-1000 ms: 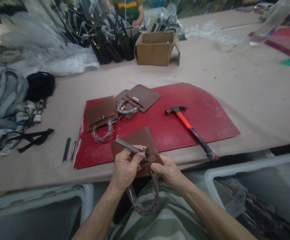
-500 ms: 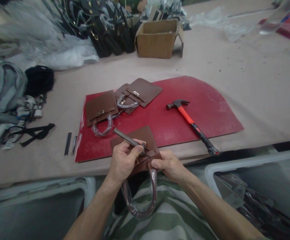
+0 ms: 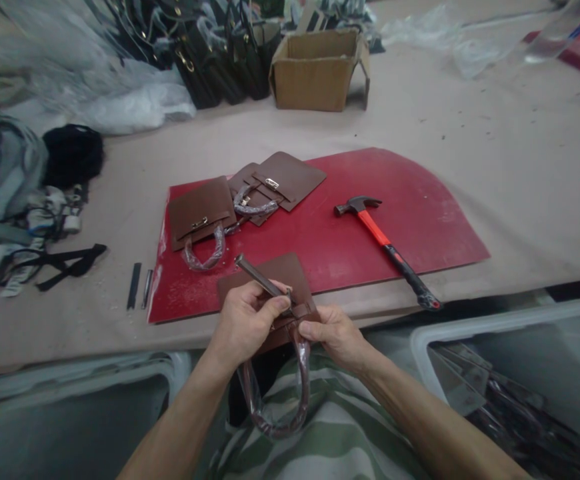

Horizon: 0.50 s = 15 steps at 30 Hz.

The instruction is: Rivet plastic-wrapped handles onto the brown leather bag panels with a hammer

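My left hand [image 3: 245, 323] is closed around a slim metal punch tool [image 3: 257, 277], its tip down at the strap of a brown leather bag panel [image 3: 275, 273]. My right hand [image 3: 335, 333] pinches the panel's strap edge beside the tool tip. The panel lies at the near edge of a red mat [image 3: 410, 213], and its plastic-wrapped loop handle [image 3: 275, 400] hangs over my lap. Two more brown panels [image 3: 197, 213] [image 3: 283, 180] with handles lie farther back on the mat.
A hammer [image 3: 385, 247] with an orange and black grip lies on the mat to the right. Two small dark strips [image 3: 139, 287] lie left of the mat. A cardboard box [image 3: 315, 70], black bags [image 3: 210, 60] and plastic wrap stand at the back. Grey bins [image 3: 510, 373] flank my lap.
The punch tool has tilted more upright in my left hand. Both hands stay on the panel's strap; the view has dipped slightly downward.
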{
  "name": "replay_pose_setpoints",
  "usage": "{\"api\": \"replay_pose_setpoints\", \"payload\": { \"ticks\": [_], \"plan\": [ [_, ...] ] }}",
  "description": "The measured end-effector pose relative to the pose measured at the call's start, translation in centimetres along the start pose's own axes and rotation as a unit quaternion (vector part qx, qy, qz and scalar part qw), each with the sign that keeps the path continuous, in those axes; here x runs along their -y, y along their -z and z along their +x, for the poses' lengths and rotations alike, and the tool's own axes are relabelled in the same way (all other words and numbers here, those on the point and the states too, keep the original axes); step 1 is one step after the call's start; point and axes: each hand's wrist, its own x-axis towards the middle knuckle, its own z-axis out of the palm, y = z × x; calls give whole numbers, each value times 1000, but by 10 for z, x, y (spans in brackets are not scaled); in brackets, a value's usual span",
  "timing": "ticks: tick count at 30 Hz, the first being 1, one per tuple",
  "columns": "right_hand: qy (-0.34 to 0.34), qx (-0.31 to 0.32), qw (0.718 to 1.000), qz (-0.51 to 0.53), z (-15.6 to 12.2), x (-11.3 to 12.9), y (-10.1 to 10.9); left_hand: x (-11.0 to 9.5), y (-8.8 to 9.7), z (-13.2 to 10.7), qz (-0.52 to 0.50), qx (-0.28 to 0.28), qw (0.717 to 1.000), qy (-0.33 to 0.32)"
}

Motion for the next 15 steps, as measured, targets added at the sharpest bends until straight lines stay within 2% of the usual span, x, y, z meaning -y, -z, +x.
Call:
{"api": "replay_pose_setpoints", "payload": {
  "ticks": [4,10,15],
  "plan": [
    [-4,-10,1000,4,1,-3,-3,2,1,-3,33,0,999,-15],
    [-1,-51,999,10,3,-8,-7,12,-4,-6,31,-36,998,-40],
    [8,-21,1000,-7,2,-8,-3,17,-5,-10,15,-62,996,-56]
  ]
}}
